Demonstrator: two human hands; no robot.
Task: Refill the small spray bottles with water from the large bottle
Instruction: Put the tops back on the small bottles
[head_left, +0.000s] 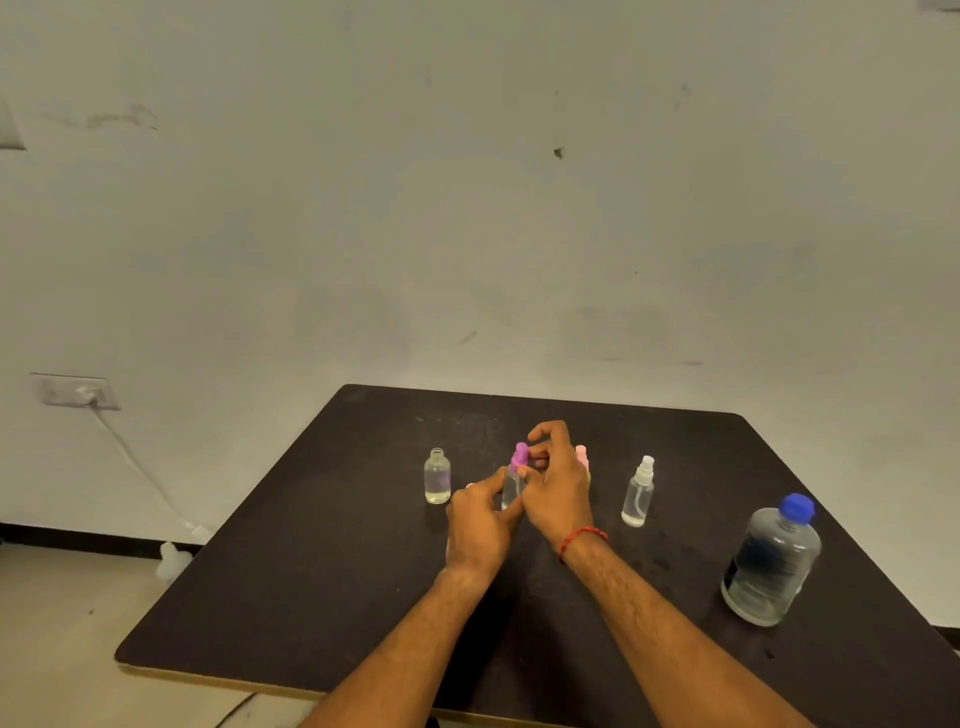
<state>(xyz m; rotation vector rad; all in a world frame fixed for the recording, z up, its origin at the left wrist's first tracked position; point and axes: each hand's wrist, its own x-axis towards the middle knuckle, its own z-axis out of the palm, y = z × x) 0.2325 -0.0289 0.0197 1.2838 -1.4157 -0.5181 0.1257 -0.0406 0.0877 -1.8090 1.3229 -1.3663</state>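
A small clear spray bottle (511, 488) with a purple spray head (519, 456) stands mid-table. My left hand (480, 525) grips its body from the left. My right hand (556, 483) pinches the purple head from the right. Behind my right hand a pink-topped bottle (582, 456) is mostly hidden. An uncapped clear bottle (437, 477) stands to the left. A white-topped spray bottle (639, 492) stands to the right. The large water bottle (774, 564) with a blue cap (797, 506) stands at the right, capped and upright.
The dark table (337, 545) has its near edge at the bottom and its far edge close to a white wall. A wall socket (78, 392) with a white cable is at the left, above the floor.
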